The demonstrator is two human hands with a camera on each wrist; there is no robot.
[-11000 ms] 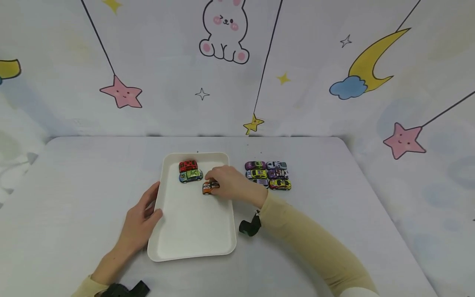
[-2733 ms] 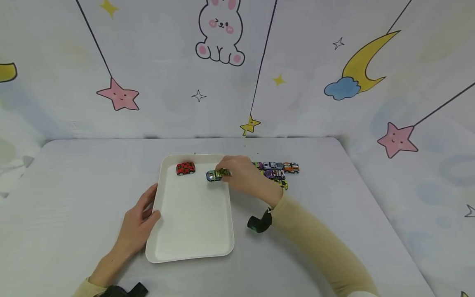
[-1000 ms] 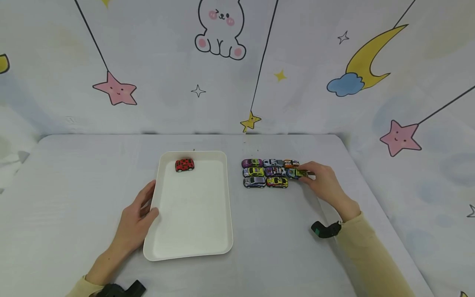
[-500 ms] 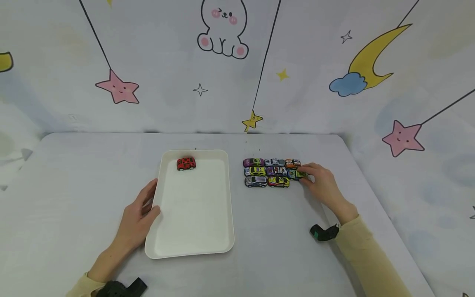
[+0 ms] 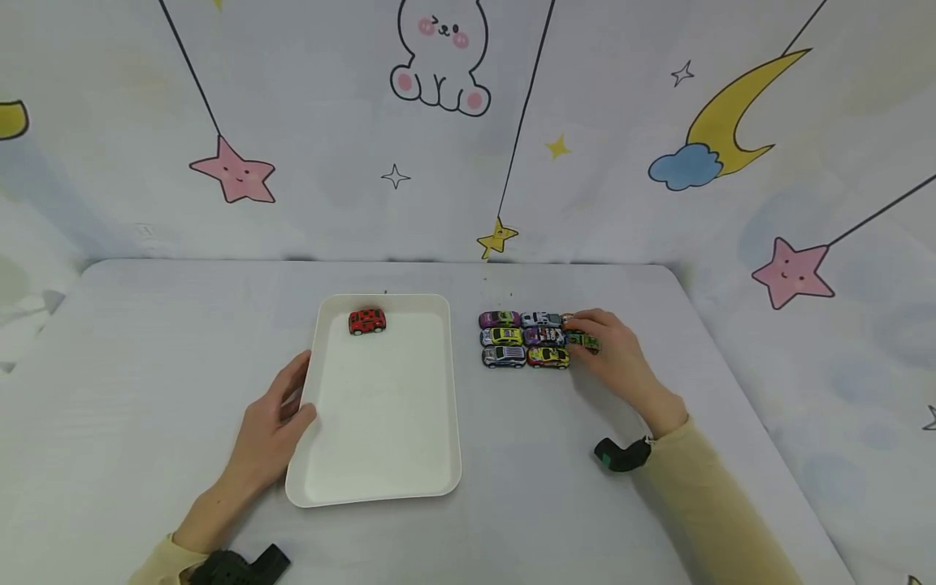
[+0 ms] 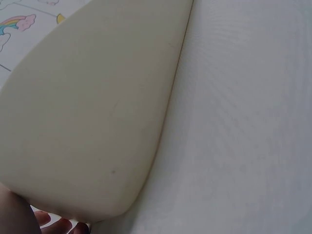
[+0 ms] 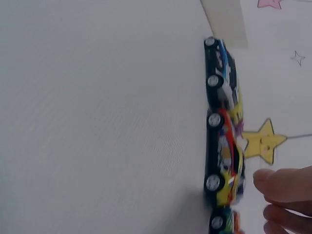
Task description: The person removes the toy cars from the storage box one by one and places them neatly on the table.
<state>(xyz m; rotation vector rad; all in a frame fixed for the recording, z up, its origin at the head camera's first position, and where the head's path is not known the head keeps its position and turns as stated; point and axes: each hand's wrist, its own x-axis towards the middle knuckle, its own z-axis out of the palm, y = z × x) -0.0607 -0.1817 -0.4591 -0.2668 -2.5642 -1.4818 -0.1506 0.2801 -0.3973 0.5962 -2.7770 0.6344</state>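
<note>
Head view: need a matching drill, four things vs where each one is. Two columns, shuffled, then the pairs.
Things:
1. red toy car
2. green toy car
3. left hand
4. black wrist camera

Places:
A. at the right end of the block of cars, under the right hand's fingers
B. gripping the left rim of the white tray
C. alone in the tray, at its far end
D. on the right forearm, just above the table

Pairs: 1-C, 2-A, 3-B, 4-D
</note>
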